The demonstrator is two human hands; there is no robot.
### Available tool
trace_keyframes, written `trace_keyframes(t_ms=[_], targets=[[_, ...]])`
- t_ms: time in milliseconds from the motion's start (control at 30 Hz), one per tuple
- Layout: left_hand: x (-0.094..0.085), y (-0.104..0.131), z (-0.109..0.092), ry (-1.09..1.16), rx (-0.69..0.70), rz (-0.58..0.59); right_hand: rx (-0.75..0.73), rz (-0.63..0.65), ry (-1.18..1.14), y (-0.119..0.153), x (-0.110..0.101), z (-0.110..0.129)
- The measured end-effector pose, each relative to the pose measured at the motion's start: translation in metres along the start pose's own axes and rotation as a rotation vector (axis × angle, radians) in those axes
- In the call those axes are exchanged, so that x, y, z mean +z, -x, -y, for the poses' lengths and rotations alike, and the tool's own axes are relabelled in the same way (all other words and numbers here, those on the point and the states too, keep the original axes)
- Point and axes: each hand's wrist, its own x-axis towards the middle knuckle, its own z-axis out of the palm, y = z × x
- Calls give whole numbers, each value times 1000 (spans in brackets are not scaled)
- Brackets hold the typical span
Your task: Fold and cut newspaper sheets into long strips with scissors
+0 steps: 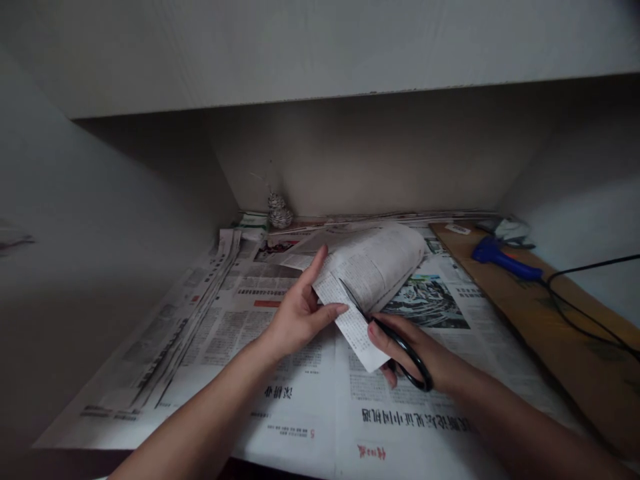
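A folded newspaper sheet (380, 263) is raised over the table, its far part curling up. My left hand (305, 310) pinches its near edge, thumb on top and the other fingers partly hidden beneath. In my right hand (405, 347) is a pair of scissors (413, 363) with black handles, thumb and fingers through the loops. The blades lie in the sheet, pointing away to the upper left. A partly cut strip (363, 337) hangs on the near side of the blades. Whether the blades are fully closed I cannot tell.
Newspaper (300, 400) covers the table, with cut strips (185, 327) lying at the left. A blue glue gun (505, 260) with a black cord rests on cardboard (480, 280) at the right. At the back stands a small coiled paper figure (279, 211). A shelf (320, 53) overhangs the table.
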Motion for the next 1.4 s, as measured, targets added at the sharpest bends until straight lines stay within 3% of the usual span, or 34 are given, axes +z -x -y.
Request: trace_keyframes(t_ms=[233,467,800,1000,1400], targets=[[2,1,-6,14,-49,-10,60,3,-30,0,-1,6],[-7,-1,-4,4,-149,-87,84,-2,-66,0,0,14],[-6,-2,-7,-68,-91,-146,80,13,-57,0,-1,11],[-6,-2,-11,-56,-140,-135,109,13,-54,0,-2,12],[-6,-1,-8,-100,-93,-131,101,-4,-96,-3,1,9]])
